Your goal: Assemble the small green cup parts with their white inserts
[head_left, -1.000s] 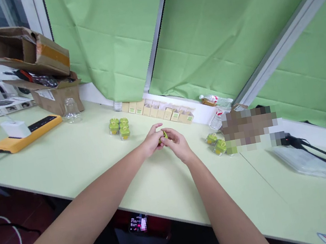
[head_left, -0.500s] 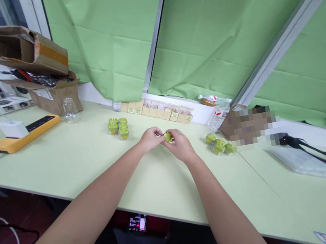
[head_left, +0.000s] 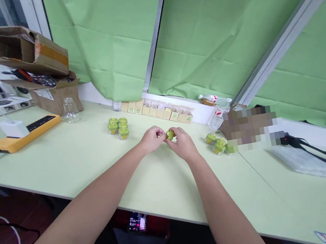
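Note:
Both my hands meet over the middle of the pale green table (head_left: 71, 155). My right hand (head_left: 182, 143) pinches a small green piece (head_left: 170, 134) between its fingertips. My left hand (head_left: 151, 138) is curled beside it, its fingertips pinched close to the same piece; whether it grips the piece or something clear is unclear. A cluster of several small green items in clear cases (head_left: 119, 127) sits to the left of my hands. Another small group of green items (head_left: 218, 143) lies to the right.
A row of small tan boxes (head_left: 156, 109) lines the wall under the green curtain. An orange power strip (head_left: 26, 133) with a white adapter, a clear glass jar (head_left: 70, 110) and open cardboard boxes (head_left: 21, 54) stand at the left. Black cables on a plastic bag (head_left: 316, 153) lie at right.
The green piece has shifted slightly right and up between my fingertips, and my left hand's fingers have curled in from a looser hold.

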`<state>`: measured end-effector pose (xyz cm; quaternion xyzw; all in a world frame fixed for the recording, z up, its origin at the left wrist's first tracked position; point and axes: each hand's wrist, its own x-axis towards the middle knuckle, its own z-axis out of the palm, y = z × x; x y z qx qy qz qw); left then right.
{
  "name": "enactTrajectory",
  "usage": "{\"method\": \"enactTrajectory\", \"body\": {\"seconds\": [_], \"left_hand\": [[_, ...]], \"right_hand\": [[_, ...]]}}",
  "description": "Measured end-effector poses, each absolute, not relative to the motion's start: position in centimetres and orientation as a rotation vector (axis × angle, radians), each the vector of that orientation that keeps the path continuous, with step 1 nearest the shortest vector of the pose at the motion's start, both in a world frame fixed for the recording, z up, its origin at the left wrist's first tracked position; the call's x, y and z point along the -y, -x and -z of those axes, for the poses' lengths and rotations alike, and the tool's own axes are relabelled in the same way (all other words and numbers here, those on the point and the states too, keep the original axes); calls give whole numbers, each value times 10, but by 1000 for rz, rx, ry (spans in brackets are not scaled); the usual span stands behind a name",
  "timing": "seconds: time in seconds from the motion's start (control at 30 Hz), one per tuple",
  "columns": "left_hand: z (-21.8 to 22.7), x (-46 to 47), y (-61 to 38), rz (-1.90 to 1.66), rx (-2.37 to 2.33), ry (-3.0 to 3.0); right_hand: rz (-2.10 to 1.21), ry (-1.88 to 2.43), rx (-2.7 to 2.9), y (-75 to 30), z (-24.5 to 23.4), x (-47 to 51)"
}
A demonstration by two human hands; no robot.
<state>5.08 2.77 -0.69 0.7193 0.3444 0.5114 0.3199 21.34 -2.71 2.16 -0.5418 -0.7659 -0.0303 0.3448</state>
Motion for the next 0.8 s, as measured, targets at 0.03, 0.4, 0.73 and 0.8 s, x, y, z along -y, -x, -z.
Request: {"method": "enactTrajectory", "body": {"seconds": [0.03, 0.4, 0.73, 0.8], "left_hand": [[6, -28, -50, -1376, -923, -1897], [4, -28, -46, -1432, -881, -1660], [5, -23, -48, -1410, -928, -1790], [4, -23, -48, -1411, -922, -1786]], "right_hand": [[73, 1429, 1957, -217, -21, 26], [-5, 1358, 1857, -216, -21, 27], [-229, 1404, 1733, -204, -17, 26], [-294, 1405, 1705, -204, -15, 25]]}}
